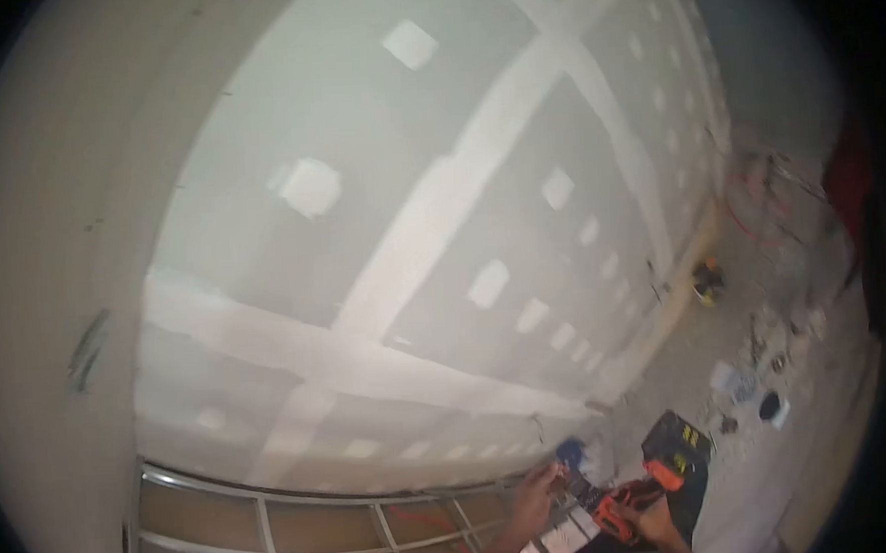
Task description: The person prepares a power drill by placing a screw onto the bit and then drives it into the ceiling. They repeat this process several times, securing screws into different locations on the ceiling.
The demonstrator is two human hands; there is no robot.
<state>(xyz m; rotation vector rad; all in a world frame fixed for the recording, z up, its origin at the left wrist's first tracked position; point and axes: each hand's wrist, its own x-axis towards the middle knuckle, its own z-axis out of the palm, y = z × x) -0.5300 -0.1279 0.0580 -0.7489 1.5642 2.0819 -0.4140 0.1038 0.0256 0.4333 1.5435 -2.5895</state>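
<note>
My right hand (654, 524) is wrapped around an orange and black cordless drill (613, 516) low in the view. A bulky black block with yellow lettering, likely its battery (677, 444), shows just beyond that hand. The drill's dark front end points left toward my left hand (540, 497). My left hand's fingers are pinched together close to the drill's tip, and what they hold is too small to make out. A blue object (571, 454) lies just past the left fingertips.
A drywall wall (389, 209) with pale joint-compound strips and patches fills the view. Metal framing (266, 526) runs along the bottom left. On the floor at right are a yellow and black object (708, 283), scattered debris (757, 350) and red cord (745, 216).
</note>
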